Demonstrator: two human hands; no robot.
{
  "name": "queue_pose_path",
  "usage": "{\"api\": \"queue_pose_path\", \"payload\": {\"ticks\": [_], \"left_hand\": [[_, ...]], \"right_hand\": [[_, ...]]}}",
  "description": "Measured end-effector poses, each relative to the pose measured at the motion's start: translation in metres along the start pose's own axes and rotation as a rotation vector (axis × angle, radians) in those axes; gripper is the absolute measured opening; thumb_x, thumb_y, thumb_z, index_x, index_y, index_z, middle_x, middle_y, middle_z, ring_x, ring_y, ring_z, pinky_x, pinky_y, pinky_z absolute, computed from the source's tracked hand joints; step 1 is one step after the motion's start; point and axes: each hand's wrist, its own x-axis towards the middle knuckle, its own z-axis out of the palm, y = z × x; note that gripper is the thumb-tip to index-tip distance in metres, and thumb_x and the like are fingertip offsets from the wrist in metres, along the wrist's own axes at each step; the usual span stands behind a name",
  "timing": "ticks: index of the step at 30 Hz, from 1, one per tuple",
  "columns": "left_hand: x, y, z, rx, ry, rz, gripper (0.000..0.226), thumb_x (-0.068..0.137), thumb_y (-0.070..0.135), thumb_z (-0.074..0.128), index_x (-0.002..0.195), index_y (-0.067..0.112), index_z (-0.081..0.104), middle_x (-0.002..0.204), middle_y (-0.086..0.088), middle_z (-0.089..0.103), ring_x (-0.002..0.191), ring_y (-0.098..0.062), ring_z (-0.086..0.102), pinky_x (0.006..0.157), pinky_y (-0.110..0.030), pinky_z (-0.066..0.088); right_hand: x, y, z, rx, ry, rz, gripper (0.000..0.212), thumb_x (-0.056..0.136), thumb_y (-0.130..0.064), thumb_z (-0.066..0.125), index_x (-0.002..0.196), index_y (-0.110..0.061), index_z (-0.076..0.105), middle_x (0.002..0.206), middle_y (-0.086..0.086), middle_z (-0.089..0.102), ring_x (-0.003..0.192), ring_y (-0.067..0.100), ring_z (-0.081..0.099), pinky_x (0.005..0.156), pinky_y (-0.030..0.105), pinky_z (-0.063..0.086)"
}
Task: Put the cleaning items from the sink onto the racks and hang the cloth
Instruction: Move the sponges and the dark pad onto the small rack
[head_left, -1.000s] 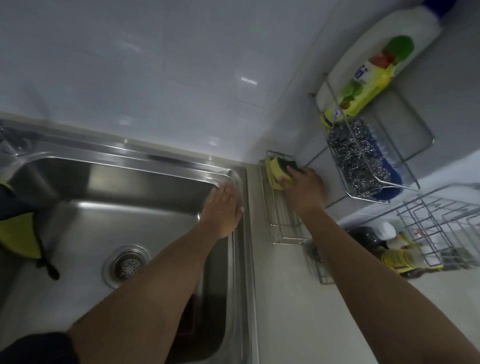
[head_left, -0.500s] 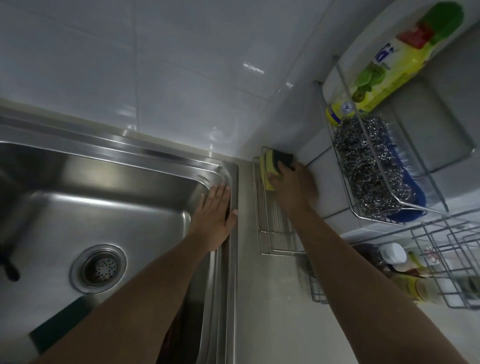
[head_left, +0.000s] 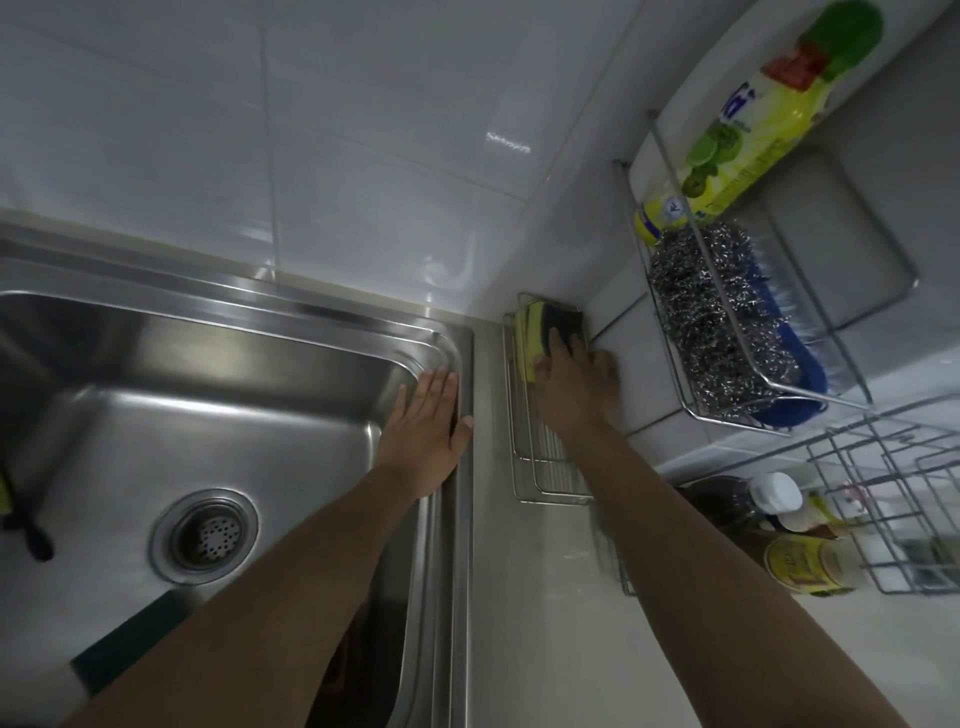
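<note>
A yellow sponge with a dark scouring side (head_left: 545, 332) stands on edge at the far end of the low wire rack (head_left: 524, 467) on the counter. My right hand (head_left: 576, 387) rests on it, fingers over the dark side and thumb against the yellow. My left hand (head_left: 426, 439) lies flat and open on the right rim of the steel sink (head_left: 234, 395). The upper wall rack (head_left: 810, 332) holds a steel wool scourer (head_left: 711, 322), a blue brush (head_left: 800, 364) and a dish soap bottle (head_left: 748, 130). A yellow and dark item (head_left: 15, 509) shows at the sink's left edge.
A dark green flat piece (head_left: 130, 644) lies in the sink near my left forearm, beside the drain (head_left: 205, 535). Bottles and jars (head_left: 800, 551) stand in a wire basket (head_left: 893, 499) at the right. White tiled wall runs behind the sink.
The view has shifted right and closer to the racks. My right hand stays on the sponge in the low rack, and my left hand stays flat on the sink rim.
</note>
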Motion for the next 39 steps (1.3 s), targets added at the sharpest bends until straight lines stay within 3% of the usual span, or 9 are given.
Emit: {"api": "queue_pose_path", "payload": {"ticks": [7,12,17,20,24,27,31,34,39], "left_hand": [[-0.011,0.008,-0.024,0.106,-0.078,-0.009,0.062,0.101,0.042,0.019,0.151,0.011,0.001,0.161,-0.009,-0.002,0.148,-0.022,-0.008,0.119,-0.041,-0.006],[-0.041,-0.003,-0.052,0.158,-0.052,-0.04,0.061,0.1,0.034,0.024,0.151,0.009,0.001,0.161,-0.01,-0.002,0.148,-0.024,-0.006,0.119,-0.043,-0.004],[-0.097,-0.037,-0.087,0.246,-0.035,-0.107,0.06,0.099,0.039,0.015,0.151,0.01,0.004,0.161,-0.011,0.001,0.149,-0.024,0.001,0.12,-0.044,0.003],[-0.146,-0.066,-0.102,0.301,-0.065,-0.14,0.082,0.08,0.047,-0.011,0.151,0.01,0.006,0.161,-0.011,0.004,0.148,-0.024,0.005,0.119,-0.044,0.006],[-0.222,-0.105,-0.113,0.346,-0.135,-0.226,0.062,0.097,0.042,0.008,0.151,0.012,0.003,0.161,-0.008,0.0,0.149,-0.022,0.003,0.119,-0.04,0.004],[-0.282,-0.129,-0.119,0.309,-0.13,-0.237,0.081,0.085,0.053,-0.007,0.151,0.012,0.015,0.159,-0.009,0.015,0.147,-0.024,0.013,0.119,-0.041,0.007],[-0.347,-0.142,-0.126,0.232,-0.165,-0.202,0.094,0.081,0.066,-0.017,0.151,0.015,0.018,0.158,-0.008,0.019,0.147,-0.023,0.014,0.115,-0.037,-0.008],[-0.373,-0.145,-0.128,0.214,-0.146,-0.207,0.081,0.088,0.059,-0.009,0.149,0.019,0.027,0.156,-0.002,0.028,0.146,-0.017,0.02,0.117,-0.032,-0.008],[-0.389,-0.152,-0.119,0.275,-0.074,-0.186,0.052,0.101,0.043,0.018,0.13,0.023,0.056,0.135,0.005,0.058,0.131,-0.011,0.048,0.115,-0.031,0.02]], "right_hand": [[-0.017,-0.005,-0.015,0.132,0.064,-0.028,0.045,0.101,-0.026,0.033,0.145,-0.018,0.04,0.158,0.009,0.03,0.137,0.034,0.037,0.111,0.04,0.028],[-0.063,-0.017,-0.02,0.116,0.145,-0.175,0.041,0.096,-0.024,0.033,0.128,-0.012,0.057,0.145,0.012,0.049,0.125,0.033,0.049,0.102,0.039,0.037],[-0.122,-0.056,-0.004,0.244,0.178,-0.313,0.056,0.083,-0.03,0.025,0.114,-0.011,0.068,0.125,0.011,0.065,0.109,0.034,0.06,0.093,0.04,0.047],[-0.157,-0.087,0.02,0.274,0.107,-0.402,0.052,0.084,-0.031,0.031,0.118,-0.013,0.067,0.126,0.01,0.064,0.111,0.034,0.059,0.096,0.041,0.047],[-0.206,-0.132,0.06,0.303,-0.048,-0.571,0.046,0.079,-0.024,0.046,0.12,-0.017,0.066,0.132,0.009,0.06,0.11,0.035,0.059,0.097,0.04,0.047],[-0.237,-0.166,0.084,0.225,-0.225,-0.754,0.05,0.085,-0.024,0.052,0.135,-0.019,0.053,0.146,0.006,0.047,0.125,0.031,0.047,0.107,0.037,0.038],[-0.263,-0.206,0.113,0.182,-0.32,-0.907,0.056,0.086,-0.02,0.052,0.142,-0.023,0.043,0.147,0.004,0.043,0.126,0.029,0.042,0.105,0.037,0.037],[-0.272,-0.234,0.134,0.1,-0.358,-1.002,0.055,0.09,-0.019,0.05,0.144,-0.021,0.04,0.152,0.006,0.037,0.131,0.031,0.037,0.105,0.039,0.033],[-0.264,-0.267,0.162,-0.075,-0.409,-1.126,0.067,0.093,-0.029,0.054,0.152,-0.028,0.021,0.161,0.003,0.017,0.144,0.035,0.022,0.115,0.047,0.02]]}}
